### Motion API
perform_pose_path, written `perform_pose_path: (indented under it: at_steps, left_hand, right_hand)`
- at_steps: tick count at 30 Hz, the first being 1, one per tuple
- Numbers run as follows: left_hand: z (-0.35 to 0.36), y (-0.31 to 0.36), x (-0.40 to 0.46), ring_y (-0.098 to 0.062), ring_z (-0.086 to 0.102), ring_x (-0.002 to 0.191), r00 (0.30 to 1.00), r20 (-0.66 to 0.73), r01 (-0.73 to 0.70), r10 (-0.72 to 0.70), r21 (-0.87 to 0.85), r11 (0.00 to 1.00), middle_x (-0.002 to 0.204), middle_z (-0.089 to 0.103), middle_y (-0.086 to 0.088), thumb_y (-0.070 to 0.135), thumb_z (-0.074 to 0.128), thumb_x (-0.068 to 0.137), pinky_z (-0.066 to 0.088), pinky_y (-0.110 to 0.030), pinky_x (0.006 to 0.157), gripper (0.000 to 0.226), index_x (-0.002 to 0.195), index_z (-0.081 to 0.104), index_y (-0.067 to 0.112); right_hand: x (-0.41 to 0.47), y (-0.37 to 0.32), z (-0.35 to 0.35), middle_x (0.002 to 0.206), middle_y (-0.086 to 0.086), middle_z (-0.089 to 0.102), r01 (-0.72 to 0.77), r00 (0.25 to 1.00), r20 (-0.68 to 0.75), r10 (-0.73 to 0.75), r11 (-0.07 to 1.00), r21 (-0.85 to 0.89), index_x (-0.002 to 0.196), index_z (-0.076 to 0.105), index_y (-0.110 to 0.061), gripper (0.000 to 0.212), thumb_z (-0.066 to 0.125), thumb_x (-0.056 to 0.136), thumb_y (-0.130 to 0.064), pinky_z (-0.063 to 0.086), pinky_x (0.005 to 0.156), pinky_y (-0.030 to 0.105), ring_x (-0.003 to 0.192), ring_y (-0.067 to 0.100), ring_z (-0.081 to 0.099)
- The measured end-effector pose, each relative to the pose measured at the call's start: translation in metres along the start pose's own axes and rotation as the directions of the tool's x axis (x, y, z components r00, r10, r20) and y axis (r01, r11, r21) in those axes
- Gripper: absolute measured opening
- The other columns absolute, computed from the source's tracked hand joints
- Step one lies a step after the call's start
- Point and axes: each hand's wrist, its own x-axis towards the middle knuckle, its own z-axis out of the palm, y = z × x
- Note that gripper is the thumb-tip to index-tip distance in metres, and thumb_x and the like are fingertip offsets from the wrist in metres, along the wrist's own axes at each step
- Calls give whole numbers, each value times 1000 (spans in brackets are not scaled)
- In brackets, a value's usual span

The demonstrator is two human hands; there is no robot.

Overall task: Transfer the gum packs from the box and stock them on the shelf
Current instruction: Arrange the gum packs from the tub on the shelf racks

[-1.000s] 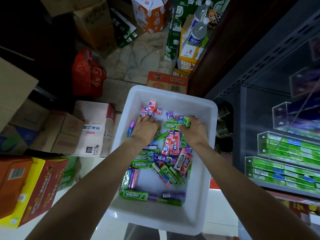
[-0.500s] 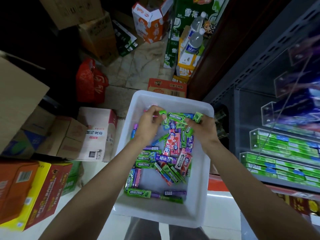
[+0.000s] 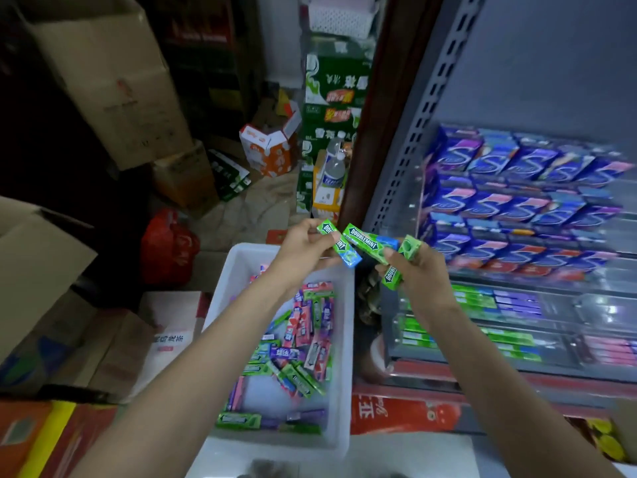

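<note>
Gripping green gum packs (image 3: 365, 243), both hands (image 3: 358, 260) hover above the box (image 3: 344, 339).

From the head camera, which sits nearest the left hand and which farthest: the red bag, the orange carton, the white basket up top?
1. Red bag, on the floor just left of the left hand.
2. Orange carton, farther back on the floor.
3. White basket, at the top, farthest.

"DOUBLEMINT" stands in white letters on the green gum pack (image 3: 370, 242) held in the right hand (image 3: 418, 274); other print is too blurred.
</note>
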Motion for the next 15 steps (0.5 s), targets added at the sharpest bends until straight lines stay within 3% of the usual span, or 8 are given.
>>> perform_pose_path:
  at_steps: [3, 7, 11, 15]
  left_hand:
    - [49, 7, -19, -3, 61, 59, 1000, 18, -23, 23, -2, 1000, 80, 55, -3, 4, 55, 92, 56, -18, 60, 28, 119, 49, 3]
    - [118, 4, -39, 0, 65, 62, 996, 15, -93, 92, 11, 996, 83, 64, -5, 7, 64, 87, 53, -16, 55, 16, 102, 59, 7]
    - [194, -3, -57, -11, 66, 69, 993, -41, -106, 106, 4, 994, 83, 66, -5, 10, 67, 85, 54, -20, 56, 6, 86, 61, 11]
    - [260, -9, -73, -4, 63, 54, 993, -59, -106, 106, 6, 994, 66, 62, 3, 12, 64, 89, 54, -18, 55, 7, 82, 60, 11]
  right_hand:
    - [-13, -17, -47, 60, -2, 50, 119, 993, 14, -119, 992, -40, 75, 48, -9, 19, 60, 90, -5, 39, 49, 14, 44, -5, 52]
    - [-28, -26, -118, 65, 5, 45, 241, 970, 52, -237, 966, -97, 77, 43, -8, 22, 59, 90, -7, 33, 48, 13, 46, -3, 51]
    - [-34, -27, -194, 67, 1, 39, 298, 953, 94, -287, 946, -132, 75, 46, -14, 22, 61, 89, -7, 34, 51, 17, 48, 0, 45]
    - [-36, -23, -260, 74, 8, 54, 275, 958, 105, -266, 957, -93, 94, 52, 11, 18, 60, 89, -4, 43, 50, 13, 52, -3, 57]
